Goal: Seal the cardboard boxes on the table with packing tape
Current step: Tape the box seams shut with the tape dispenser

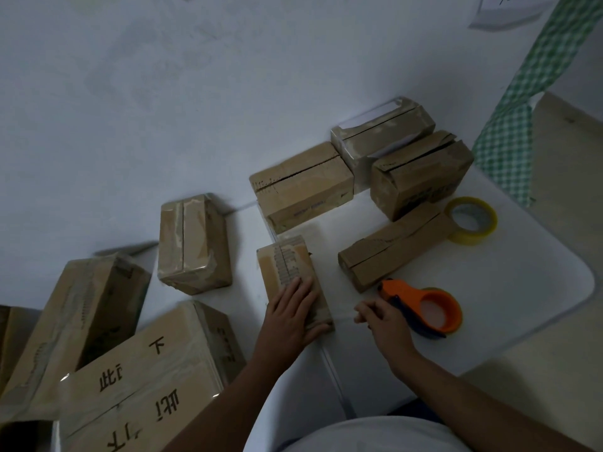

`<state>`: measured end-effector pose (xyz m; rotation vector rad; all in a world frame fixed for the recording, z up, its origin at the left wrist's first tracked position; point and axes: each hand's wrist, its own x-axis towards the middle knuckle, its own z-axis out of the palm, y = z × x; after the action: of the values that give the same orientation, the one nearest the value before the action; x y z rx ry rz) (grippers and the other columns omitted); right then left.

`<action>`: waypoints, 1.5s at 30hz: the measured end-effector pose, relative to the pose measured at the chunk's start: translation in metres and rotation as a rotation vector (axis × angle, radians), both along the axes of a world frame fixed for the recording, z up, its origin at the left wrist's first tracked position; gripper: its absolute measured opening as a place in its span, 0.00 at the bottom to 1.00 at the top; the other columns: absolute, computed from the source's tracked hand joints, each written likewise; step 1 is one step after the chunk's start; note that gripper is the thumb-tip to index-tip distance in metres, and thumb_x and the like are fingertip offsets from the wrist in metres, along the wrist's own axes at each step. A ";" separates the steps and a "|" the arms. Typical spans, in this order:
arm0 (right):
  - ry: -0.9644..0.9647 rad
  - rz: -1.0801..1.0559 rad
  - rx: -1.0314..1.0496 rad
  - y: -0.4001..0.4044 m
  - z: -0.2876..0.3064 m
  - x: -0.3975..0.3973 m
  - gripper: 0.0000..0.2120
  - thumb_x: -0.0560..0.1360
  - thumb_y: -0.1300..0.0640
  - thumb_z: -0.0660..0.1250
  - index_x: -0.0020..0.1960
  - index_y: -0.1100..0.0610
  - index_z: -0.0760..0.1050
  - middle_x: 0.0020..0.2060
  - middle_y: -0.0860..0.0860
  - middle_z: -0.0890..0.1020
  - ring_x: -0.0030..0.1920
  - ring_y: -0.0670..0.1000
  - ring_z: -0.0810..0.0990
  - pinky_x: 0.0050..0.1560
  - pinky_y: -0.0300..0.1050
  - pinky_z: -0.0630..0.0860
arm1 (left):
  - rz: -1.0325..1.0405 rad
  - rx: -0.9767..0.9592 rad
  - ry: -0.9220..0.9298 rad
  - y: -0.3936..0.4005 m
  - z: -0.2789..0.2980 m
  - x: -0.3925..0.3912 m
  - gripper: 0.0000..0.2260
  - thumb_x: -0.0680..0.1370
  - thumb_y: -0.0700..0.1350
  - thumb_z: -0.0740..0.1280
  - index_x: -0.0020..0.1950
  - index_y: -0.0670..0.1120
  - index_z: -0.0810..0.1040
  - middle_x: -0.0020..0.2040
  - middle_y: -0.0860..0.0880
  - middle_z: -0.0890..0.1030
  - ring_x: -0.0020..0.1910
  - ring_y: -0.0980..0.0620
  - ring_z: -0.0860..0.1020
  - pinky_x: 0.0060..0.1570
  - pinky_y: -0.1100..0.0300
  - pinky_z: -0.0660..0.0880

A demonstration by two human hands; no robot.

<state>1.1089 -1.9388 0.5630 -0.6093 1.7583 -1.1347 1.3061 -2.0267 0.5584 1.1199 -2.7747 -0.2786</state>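
Observation:
A small upright cardboard box (287,265) stands at the near left edge of the white table (522,288). My left hand (293,314) lies flat on its near end, fingers spread and thumb wrapped around the near corner. My right hand (381,318) is just right of it, fingers curled around the handle end of an orange tape dispenser (430,308) that rests on the table. A long narrow box (391,249) lies behind the dispenser. A yellow tape roll (471,220) sits beyond it. Three more boxes (303,187), (381,132), (421,174) are grouped at the table's far side.
Off the table to the left are a taped box (194,246), a tilted box (81,321) and a large box with printed characters (146,380). A green checked cloth (509,141) hangs at the right. White wall behind.

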 end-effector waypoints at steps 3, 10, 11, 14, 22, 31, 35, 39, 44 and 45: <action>-0.007 0.003 0.004 -0.001 0.001 0.000 0.06 0.79 0.60 0.65 0.45 0.59 0.79 0.37 0.53 0.83 0.35 0.39 0.78 0.39 0.33 0.71 | -0.022 -0.067 -0.046 0.000 -0.002 -0.002 0.32 0.80 0.65 0.54 0.75 0.45 0.68 0.77 0.47 0.65 0.77 0.46 0.61 0.74 0.48 0.58; 0.020 0.048 -0.028 -0.006 0.004 -0.002 0.07 0.79 0.57 0.66 0.44 0.59 0.78 0.37 0.53 0.82 0.39 0.47 0.79 0.40 0.37 0.71 | -0.045 0.039 -0.138 0.000 0.008 0.001 0.38 0.75 0.66 0.64 0.78 0.47 0.62 0.79 0.47 0.59 0.79 0.45 0.55 0.74 0.42 0.62; 0.035 0.054 -0.035 -0.006 0.002 -0.003 0.07 0.79 0.57 0.66 0.44 0.59 0.78 0.37 0.52 0.82 0.39 0.47 0.79 0.39 0.37 0.71 | -0.057 0.055 -0.138 -0.001 0.009 0.003 0.38 0.76 0.67 0.61 0.79 0.47 0.60 0.80 0.47 0.57 0.80 0.46 0.52 0.76 0.43 0.57; 0.093 0.065 -0.030 -0.007 -0.005 -0.003 0.08 0.79 0.56 0.66 0.42 0.56 0.77 0.36 0.51 0.81 0.39 0.47 0.78 0.37 0.36 0.71 | -0.113 -0.012 -0.179 -0.004 0.012 0.006 0.37 0.79 0.68 0.54 0.80 0.47 0.56 0.81 0.46 0.53 0.80 0.46 0.50 0.77 0.44 0.49; 0.196 0.160 -0.079 -0.032 -0.021 0.012 0.07 0.80 0.57 0.63 0.43 0.53 0.75 0.35 0.47 0.79 0.36 0.42 0.76 0.35 0.33 0.70 | -0.138 0.049 -0.306 -0.006 0.005 0.019 0.38 0.80 0.67 0.54 0.82 0.49 0.43 0.82 0.47 0.43 0.80 0.47 0.42 0.77 0.44 0.42; 0.294 0.304 -0.125 -0.050 -0.034 0.037 0.08 0.82 0.57 0.59 0.45 0.56 0.72 0.39 0.51 0.77 0.40 0.50 0.76 0.41 0.48 0.73 | -0.142 0.094 -0.284 -0.009 0.004 0.019 0.40 0.79 0.66 0.56 0.81 0.49 0.42 0.81 0.47 0.41 0.80 0.48 0.40 0.76 0.46 0.42; 0.266 0.318 -0.051 -0.058 -0.035 0.041 0.07 0.82 0.54 0.58 0.49 0.56 0.70 0.43 0.51 0.76 0.43 0.50 0.76 0.43 0.48 0.73 | -0.122 0.106 -0.284 -0.010 0.006 0.019 0.40 0.79 0.64 0.58 0.81 0.49 0.41 0.81 0.47 0.40 0.80 0.48 0.39 0.76 0.46 0.41; 0.288 0.447 0.084 -0.067 -0.040 0.033 0.08 0.83 0.56 0.56 0.57 0.58 0.70 0.53 0.56 0.75 0.52 0.54 0.75 0.52 0.48 0.73 | -0.126 0.111 -0.299 -0.010 0.008 0.019 0.40 0.79 0.63 0.59 0.81 0.50 0.40 0.81 0.47 0.39 0.79 0.48 0.37 0.76 0.47 0.39; 0.232 0.463 0.117 -0.057 -0.030 0.020 0.23 0.77 0.74 0.54 0.69 0.61 0.69 0.66 0.57 0.72 0.61 0.54 0.75 0.62 0.46 0.72 | -0.120 0.130 -0.304 -0.010 0.008 0.019 0.40 0.79 0.64 0.58 0.81 0.51 0.38 0.81 0.48 0.38 0.79 0.48 0.36 0.77 0.45 0.40; 0.205 0.402 0.076 -0.049 -0.024 0.020 0.24 0.77 0.75 0.53 0.69 0.60 0.70 0.66 0.55 0.74 0.62 0.52 0.75 0.63 0.44 0.71 | -0.115 0.132 -0.296 -0.009 0.008 0.018 0.40 0.79 0.64 0.58 0.81 0.51 0.38 0.81 0.48 0.38 0.79 0.49 0.36 0.77 0.45 0.40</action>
<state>1.1287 -1.9874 0.5394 -1.0083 1.7363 -0.7451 1.3240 -2.0361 0.5664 1.1124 -3.1294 -0.3374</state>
